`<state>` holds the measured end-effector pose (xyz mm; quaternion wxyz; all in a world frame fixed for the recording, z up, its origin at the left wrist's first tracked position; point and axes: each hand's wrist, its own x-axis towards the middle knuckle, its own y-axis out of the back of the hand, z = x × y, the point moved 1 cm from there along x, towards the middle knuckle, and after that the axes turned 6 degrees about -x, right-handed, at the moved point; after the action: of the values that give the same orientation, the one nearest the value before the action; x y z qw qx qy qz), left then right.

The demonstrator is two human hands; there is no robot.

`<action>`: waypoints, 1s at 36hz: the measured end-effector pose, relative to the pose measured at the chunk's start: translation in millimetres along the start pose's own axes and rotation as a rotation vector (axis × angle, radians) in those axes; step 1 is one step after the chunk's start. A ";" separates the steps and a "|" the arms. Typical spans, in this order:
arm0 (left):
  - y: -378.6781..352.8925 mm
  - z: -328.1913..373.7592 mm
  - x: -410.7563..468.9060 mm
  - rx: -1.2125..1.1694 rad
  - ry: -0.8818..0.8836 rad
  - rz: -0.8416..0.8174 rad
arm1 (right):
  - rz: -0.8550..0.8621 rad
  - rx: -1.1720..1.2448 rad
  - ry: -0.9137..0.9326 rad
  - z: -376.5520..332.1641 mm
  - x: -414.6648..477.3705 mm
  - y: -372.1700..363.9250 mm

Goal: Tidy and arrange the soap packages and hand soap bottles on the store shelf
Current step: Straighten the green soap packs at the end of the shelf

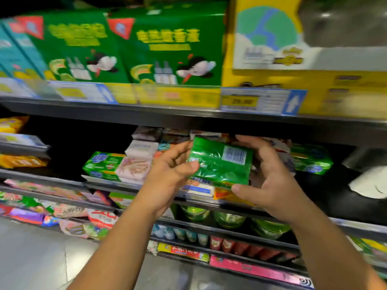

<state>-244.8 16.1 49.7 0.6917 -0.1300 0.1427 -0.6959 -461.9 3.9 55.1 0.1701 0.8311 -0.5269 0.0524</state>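
Note:
A shiny green soap package with a white barcode label is held in front of the middle shelf, back side toward me. My left hand grips its left edge, thumb on its face. My right hand holds its right side, fingers over the top and thumb under the bottom corner. Another green soap package lies on the shelf to the left, beside a pale pink one. A third green package lies at the right. Green hand soap bottles stand on the shelf below.
Stacked white and dark soap boxes sit behind the held package. Large green boxes and a yellow box fill the top shelf above price tags. Lower shelves hold mixed packets. Grey floor at lower left.

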 end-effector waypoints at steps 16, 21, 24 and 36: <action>179.1 47.4 7.5 0.067 -0.110 0.190 | -0.062 -0.802 -0.151 -8.3 121.5 -158.4; 254.9 47.3 14.9 1.075 -0.318 0.287 | -0.073 -0.957 -0.134 1.6 154.9 -194.0; 281.0 35.6 17.8 1.430 -0.244 0.090 | -0.081 -0.953 -0.166 5.5 175.5 -212.5; 283.2 35.4 8.1 1.688 -0.047 -0.077 | -0.181 -0.800 -0.210 19.8 252.9 -270.5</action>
<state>30.7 6.8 -24.8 0.5356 0.4110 -0.4440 -0.5892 -110.9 -115.1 42.5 0.4285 0.7432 -0.4453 -0.2565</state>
